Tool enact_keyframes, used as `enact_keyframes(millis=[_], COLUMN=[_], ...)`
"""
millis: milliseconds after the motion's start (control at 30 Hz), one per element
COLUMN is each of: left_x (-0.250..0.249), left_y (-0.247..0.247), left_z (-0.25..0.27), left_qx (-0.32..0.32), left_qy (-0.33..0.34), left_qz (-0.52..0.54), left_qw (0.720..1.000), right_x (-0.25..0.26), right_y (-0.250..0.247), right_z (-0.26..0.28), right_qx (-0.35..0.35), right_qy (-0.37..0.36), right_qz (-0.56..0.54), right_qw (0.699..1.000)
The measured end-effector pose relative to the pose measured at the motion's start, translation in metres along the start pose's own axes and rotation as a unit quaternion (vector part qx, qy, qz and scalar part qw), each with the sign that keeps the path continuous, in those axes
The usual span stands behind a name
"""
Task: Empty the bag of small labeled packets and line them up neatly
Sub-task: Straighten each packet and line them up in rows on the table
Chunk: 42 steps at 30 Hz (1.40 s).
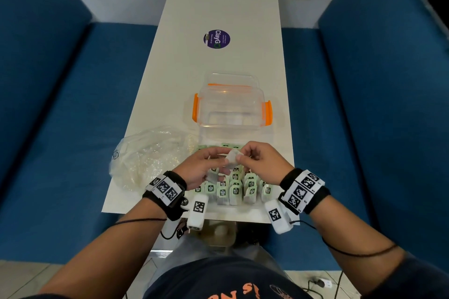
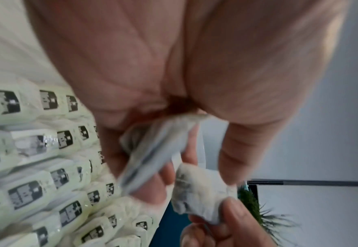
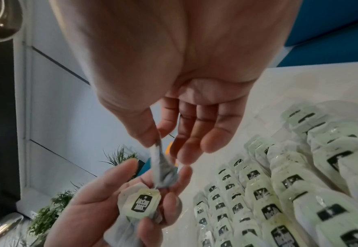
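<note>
Small pale-green packets with black labels lie in close rows (image 1: 234, 190) on the white table (image 1: 218, 7), under and in front of both hands; the rows (image 2: 36, 192) also fill the lower left of the left wrist view. My left hand (image 1: 218, 166) holds one labelled packet (image 3: 141, 205) in its curled fingers. Just above it, my right hand (image 1: 243, 156) pinches a second, whitish packet (image 3: 163, 167) by its top edge between thumb and forefinger. Both hands hover close together above the rows. The crumpled clear plastic bag (image 1: 145, 155) lies to their left.
A clear plastic box with orange latches (image 1: 230, 107) stands just beyond the packets, its lid behind it. A round purple sticker (image 1: 216, 39) marks the table farther back. Blue bench seats (image 1: 73, 128) flank the narrow table on both sides.
</note>
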<state>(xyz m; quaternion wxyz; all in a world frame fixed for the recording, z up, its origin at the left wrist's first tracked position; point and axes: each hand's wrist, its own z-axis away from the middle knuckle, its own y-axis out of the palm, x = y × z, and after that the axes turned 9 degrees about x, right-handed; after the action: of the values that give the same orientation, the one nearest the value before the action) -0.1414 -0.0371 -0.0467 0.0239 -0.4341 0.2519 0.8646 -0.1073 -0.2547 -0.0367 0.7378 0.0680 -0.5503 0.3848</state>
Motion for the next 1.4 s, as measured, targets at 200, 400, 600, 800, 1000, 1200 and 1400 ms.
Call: enact_keyframes(millis=[200, 400, 600, 800, 1000, 1200, 1400], left_x=[-0.001, -0.005, -0.014, -0.014, -0.007, 0.010, 0.034], left_y=[0.009, 0.022, 0.025, 0.023, 0.018, 0.001, -0.029], left_z=[-0.003, -0.006, 0.000, 0.002, 0.009, 0.021, 0.029], left_qx=[-0.101, -0.147, -0.151, -0.141, -0.129, -0.135, -0.145], left_qy=[0.093, 0.132, 0.119, 0.121, 0.116, 0.066, -0.037], left_qz=[-0.230, -0.220, -0.054, -0.137, -0.228, -0.267, -0.465], left_qw=[0.963, 0.955, 0.980, 0.973, 0.958, 0.952, 0.873], right_x=[0.006, 0.016, 0.007, 0.014, 0.023, 0.002, -0.018], right_y=[0.011, 0.018, 0.001, 0.005, 0.010, 0.027, 0.046], right_z=[-0.002, 0.006, 0.013, 0.010, 0.004, -0.003, -0.010], right_qx=[-0.074, -0.051, -0.124, -0.078, -0.084, 0.040, 0.075], right_qy=[0.024, -0.037, -0.035, -0.043, -0.046, 0.008, 0.073], right_qz=[0.017, -0.048, -0.092, -0.065, -0.099, 0.039, 0.153], right_qw=[0.997, 0.997, 0.987, 0.994, 0.990, 0.998, 0.983])
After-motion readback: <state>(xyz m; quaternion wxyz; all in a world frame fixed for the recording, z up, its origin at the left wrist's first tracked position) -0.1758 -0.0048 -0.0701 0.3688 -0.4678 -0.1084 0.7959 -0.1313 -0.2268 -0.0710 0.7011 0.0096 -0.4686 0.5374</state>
